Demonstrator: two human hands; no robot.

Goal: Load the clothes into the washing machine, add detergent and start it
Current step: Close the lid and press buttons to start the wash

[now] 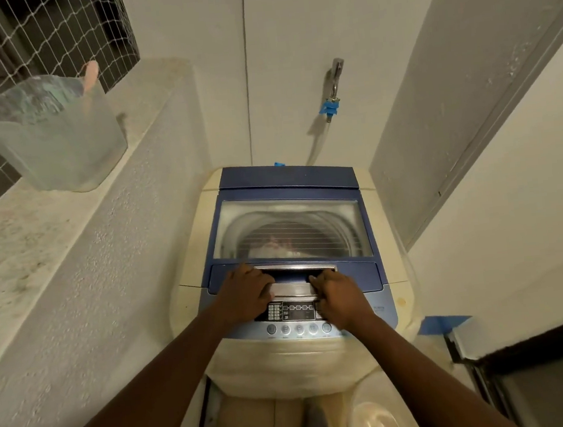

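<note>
Washing machine (297,353), a cream top-loader with a blue lid and blue control strip, stands in a narrow alcove with its back against the white rear wall. Its blue-framed lid with a clear window (290,228) lies flat and closed. Through the window the steel drum shows, with pale clothes touched with red (278,246) lying at its bottom.

Both hands rest on the front edge of the lid, at the silver recessed handle (295,281). The left hand (245,294) lies on the handle's left end with its fingers curled over the silver bar. The right hand (341,297) sits on the right end, fingers bent and tucked into the recess. How firmly either hand grips cannot be told. Just in front of the hands, between the wrists, the dark display panel (291,310) is partly covered, and a row of round pale-blue buttons (298,329) runs along the front edge of the control strip.

On the speckled stone ledge (17,238) to the left stands a translucent plastic tub (50,132), near the ledge's far end, with a pink handle (91,76) sticking up from it. On the rear wall a metal tap with a blue fitting (333,87) feeds a clear hose (316,148) running down behind the machine. A round cream plastic lid (376,424) lies on the floor at the machine's front right corner.
</note>
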